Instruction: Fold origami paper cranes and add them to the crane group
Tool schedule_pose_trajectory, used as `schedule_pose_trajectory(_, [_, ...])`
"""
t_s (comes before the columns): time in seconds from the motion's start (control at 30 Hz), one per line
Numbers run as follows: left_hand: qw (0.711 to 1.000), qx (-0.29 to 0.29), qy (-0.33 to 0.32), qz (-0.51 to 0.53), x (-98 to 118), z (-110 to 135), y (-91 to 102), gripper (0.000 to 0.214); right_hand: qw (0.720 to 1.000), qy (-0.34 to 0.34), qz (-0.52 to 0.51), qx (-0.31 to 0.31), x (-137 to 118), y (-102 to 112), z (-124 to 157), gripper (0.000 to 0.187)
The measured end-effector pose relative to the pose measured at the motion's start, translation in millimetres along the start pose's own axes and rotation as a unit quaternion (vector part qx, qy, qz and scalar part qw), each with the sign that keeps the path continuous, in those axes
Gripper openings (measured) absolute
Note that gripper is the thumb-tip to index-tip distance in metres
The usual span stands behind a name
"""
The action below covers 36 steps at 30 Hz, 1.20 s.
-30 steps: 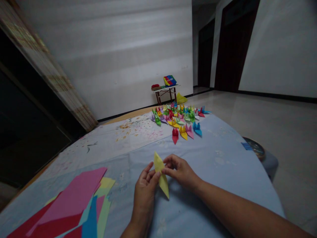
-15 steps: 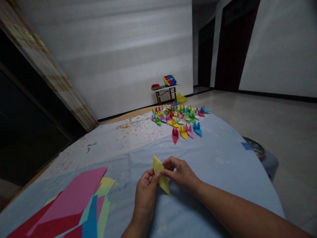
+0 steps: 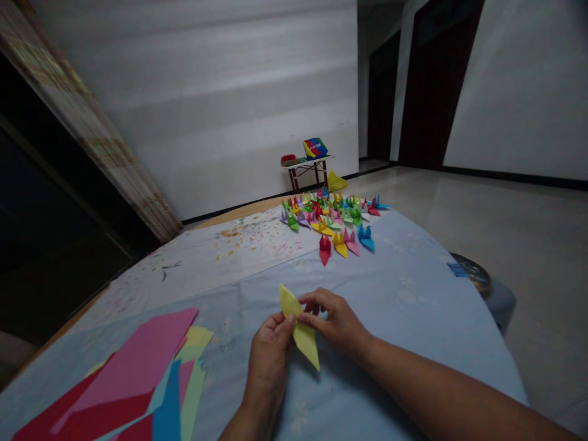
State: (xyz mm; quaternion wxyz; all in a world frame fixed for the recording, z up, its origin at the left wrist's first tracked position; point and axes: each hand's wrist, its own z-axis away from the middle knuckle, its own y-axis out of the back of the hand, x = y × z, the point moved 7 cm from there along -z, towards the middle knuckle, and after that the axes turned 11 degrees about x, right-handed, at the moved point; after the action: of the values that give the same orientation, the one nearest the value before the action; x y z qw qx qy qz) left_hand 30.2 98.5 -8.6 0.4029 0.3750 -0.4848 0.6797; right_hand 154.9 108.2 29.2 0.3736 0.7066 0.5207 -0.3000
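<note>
A yellow folded paper piece (image 3: 301, 331), long and pointed at both ends, is held just above the light blue tablecloth (image 3: 404, 294). My left hand (image 3: 270, 355) pinches its middle from the left, fingers curled. My right hand (image 3: 335, 321) pinches it from the right with thumb and fingers closed on the fold. The upper tip leans to the far left, the lower tip points toward me.
A loose stack of pink, red, blue and yellow paper sheets (image 3: 138, 380) lies at the near left. Several folded paper cranes (image 3: 333, 223) in many colours sit at the table's far end. A small table with a colourful box (image 3: 315, 150) stands by the wall. A round stool (image 3: 473, 275) is right of the table.
The yellow piece has tilted, its upper tip swinging left and lower tip extending toward me. Both hands stay pinched on it; the left fingers have curled in more.
</note>
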Motion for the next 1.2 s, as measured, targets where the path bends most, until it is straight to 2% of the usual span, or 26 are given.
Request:
schedule_pose_trajectory(0.2, [1.000,0.008,-0.007,-0.019,-1,-1,1.5,0.033,0.999,-0.026,0.018,0.000,1,1,-2,0.008])
schedule_pose_trajectory(0.5, [0.999,0.003,0.001,-0.039,-6,-1,2.2,0.029,0.996,-0.079,0.029,-0.010,13,-2,-1,0.010])
schedule_pose_trajectory(0.77, [0.999,-0.012,0.007,-0.033,-6,0,-0.1,0.026,0.993,-0.114,-0.006,-0.015,16,-3,-2,0.009])
schedule_pose_trajectory(0.97, [0.999,-0.017,-0.003,-0.029,-8,-1,0.4,0.025,0.979,-0.174,-0.104,-0.020,23,-8,0,0.011])
schedule_pose_trajectory(1.2, [0.999,-0.031,-0.009,-0.037,-10,0,-1.2,0.024,0.919,-0.265,-0.292,-0.021,36,-20,3,0.039])
